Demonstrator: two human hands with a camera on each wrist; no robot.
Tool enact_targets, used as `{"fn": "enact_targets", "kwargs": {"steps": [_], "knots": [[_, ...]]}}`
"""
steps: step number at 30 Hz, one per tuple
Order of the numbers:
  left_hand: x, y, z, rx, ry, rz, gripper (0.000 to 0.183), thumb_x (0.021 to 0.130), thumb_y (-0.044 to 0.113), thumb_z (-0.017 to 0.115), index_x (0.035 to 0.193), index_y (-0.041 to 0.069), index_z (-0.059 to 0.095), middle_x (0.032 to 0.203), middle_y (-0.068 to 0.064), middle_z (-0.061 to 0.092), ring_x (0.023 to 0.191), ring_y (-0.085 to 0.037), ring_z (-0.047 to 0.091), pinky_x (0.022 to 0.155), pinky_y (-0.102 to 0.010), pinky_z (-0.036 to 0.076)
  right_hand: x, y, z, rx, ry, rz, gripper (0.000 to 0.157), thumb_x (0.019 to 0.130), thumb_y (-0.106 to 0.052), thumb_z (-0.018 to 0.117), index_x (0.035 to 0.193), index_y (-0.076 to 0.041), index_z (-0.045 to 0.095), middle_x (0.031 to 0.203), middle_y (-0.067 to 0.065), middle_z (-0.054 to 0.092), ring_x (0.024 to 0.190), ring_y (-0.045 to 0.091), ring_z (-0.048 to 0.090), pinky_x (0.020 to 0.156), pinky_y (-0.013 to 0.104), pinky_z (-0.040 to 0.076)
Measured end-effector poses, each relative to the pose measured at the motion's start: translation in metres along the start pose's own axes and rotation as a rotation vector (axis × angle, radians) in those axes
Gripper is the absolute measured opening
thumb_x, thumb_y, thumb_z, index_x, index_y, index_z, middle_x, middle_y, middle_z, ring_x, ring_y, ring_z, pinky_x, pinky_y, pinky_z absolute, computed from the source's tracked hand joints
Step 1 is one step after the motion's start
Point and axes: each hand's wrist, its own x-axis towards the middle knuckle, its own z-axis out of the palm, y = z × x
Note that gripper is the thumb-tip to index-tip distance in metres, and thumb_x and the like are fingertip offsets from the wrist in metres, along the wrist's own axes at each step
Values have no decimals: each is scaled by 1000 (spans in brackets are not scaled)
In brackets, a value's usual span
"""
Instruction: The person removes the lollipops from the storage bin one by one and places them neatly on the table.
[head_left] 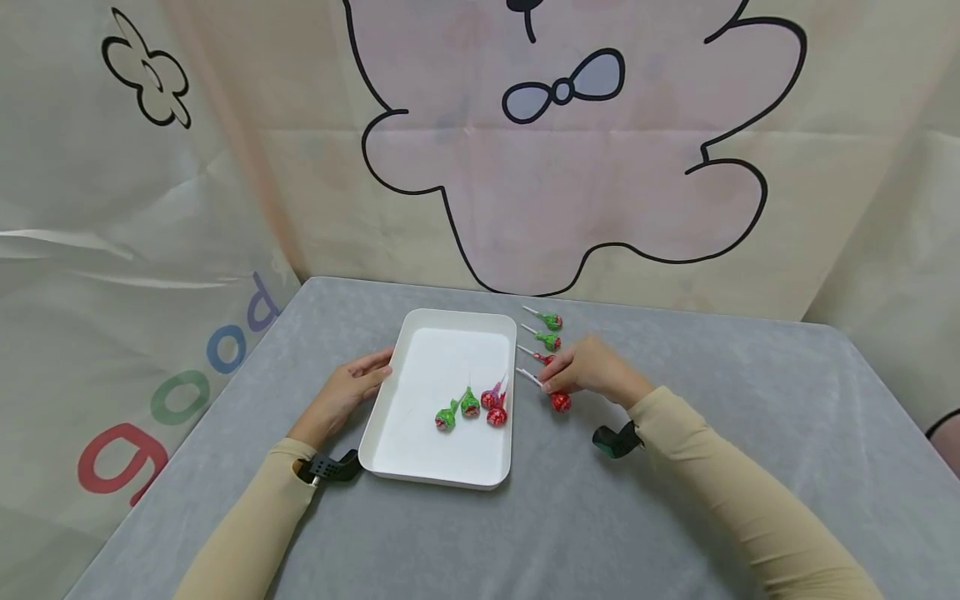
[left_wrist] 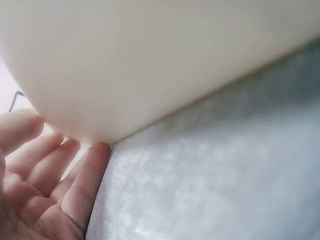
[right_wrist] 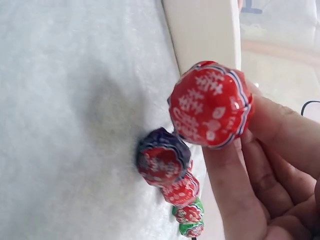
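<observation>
A white rectangular tray (head_left: 442,350) lies on the grey cloth, with two green lollipops (head_left: 470,406) and two reddish ones (head_left: 497,416) inside near its right wall. Along the tray's left side, my left hand (head_left: 347,393) rests its fingertips against the outer wall; in the left wrist view the fingers (left_wrist: 87,185) reach up to it. My right hand (head_left: 596,371) pinches a red-wrapped lollipop (right_wrist: 210,105) between thumb and fingers, just right of the tray. Close behind it, the right wrist view shows a purple-wrapped lollipop (right_wrist: 162,157), largely hidden by the hand in the head view.
Beyond the right hand, a red lollipop (head_left: 545,359) and two green lollipops (head_left: 552,342) lie in a row beside the tray, sticks toward it. Grey cloth (head_left: 750,400) covers the table. A printed curtain (head_left: 637,192) hangs behind its far edge.
</observation>
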Motion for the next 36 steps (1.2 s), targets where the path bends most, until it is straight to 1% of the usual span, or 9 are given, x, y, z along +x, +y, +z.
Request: {"fn": "enact_targets", "kwargs": {"steps": [4, 8, 12, 14, 19, 21, 23, 30, 36], "knots": [[0, 1, 0, -2, 6, -5, 57, 100, 25, 61, 150, 5, 43, 153, -16, 46, 122, -7, 58, 92, -17, 52, 0, 2, 5, -4, 4, 14, 21, 82, -13, 82, 100, -3, 79, 101, 8, 77, 74, 8, 68, 75, 26, 59], [0, 0, 0, 4, 4, -4, 57, 101, 26, 60, 151, 4, 42, 154, -17, 44, 125, -10, 57, 91, -16, 52, 0, 3, 9, -23, 14, 19, 19, 80, -12, 83, 97, -4, 80, 96, 7, 76, 71, 7, 65, 69, 23, 57], [-1, 0, -1, 0, -9, 14, 58, 101, 25, 59, 151, 4, 40, 154, -19, 43, 128, -15, 55, 91, -15, 52, 1, 6, 13, -41, 5, 10, 17, 80, -12, 83, 95, -4, 80, 95, 6, 76, 70, 5, 63, 68, 22, 56], [-2, 0, -2, -3, -15, 22, 57, 102, 25, 58, 151, 3, 40, 154, -19, 43, 127, -14, 56, 91, -15, 52, 2, 7, 15, -48, 2, 7, 17, 80, -12, 83, 95, -4, 80, 95, 5, 76, 70, 5, 63, 67, 21, 55], [-2, 0, -1, -5, -22, 30, 57, 102, 23, 58, 152, 2, 39, 154, -20, 43, 119, -3, 58, 91, -16, 52, 3, 8, 18, -68, 8, 3, 15, 79, -13, 84, 92, -6, 81, 94, 5, 76, 70, 6, 60, 64, 20, 52], [-2, 0, -1, -13, -19, 25, 56, 102, 23, 58, 151, 2, 40, 154, -20, 44, 117, -1, 59, 92, -16, 52, 3, 8, 19, -84, 12, -4, 14, 79, -13, 84, 91, -6, 81, 93, 5, 76, 69, 6, 59, 63, 20, 51], [-1, 0, -1, -12, -20, 25, 56, 102, 22, 58, 151, 2, 40, 153, -20, 44, 117, -2, 59, 92, -17, 53, 3, 8, 20, -102, 16, -16, 14, 79, -13, 84, 91, -6, 81, 92, 5, 76, 68, 5, 58, 62, 20, 50], [-1, 0, -1, 0, -23, 24, 57, 102, 24, 57, 152, 3, 39, 154, -20, 43, 126, -12, 57, 92, -17, 52, 1, 7, 24, -178, 40, -37, 11, 79, -13, 84, 89, -7, 82, 90, 4, 77, 70, 7, 57, 61, 21, 46], [-1, 0, 0, -2, -19, 15, 57, 102, 23, 58, 152, 4, 40, 154, -18, 43, 121, -6, 58, 92, -17, 53, -1, 7, 27, -200, 59, -64, 11, 79, -12, 83, 89, -7, 82, 90, 5, 78, 73, 9, 57, 62, 22, 45]]}}
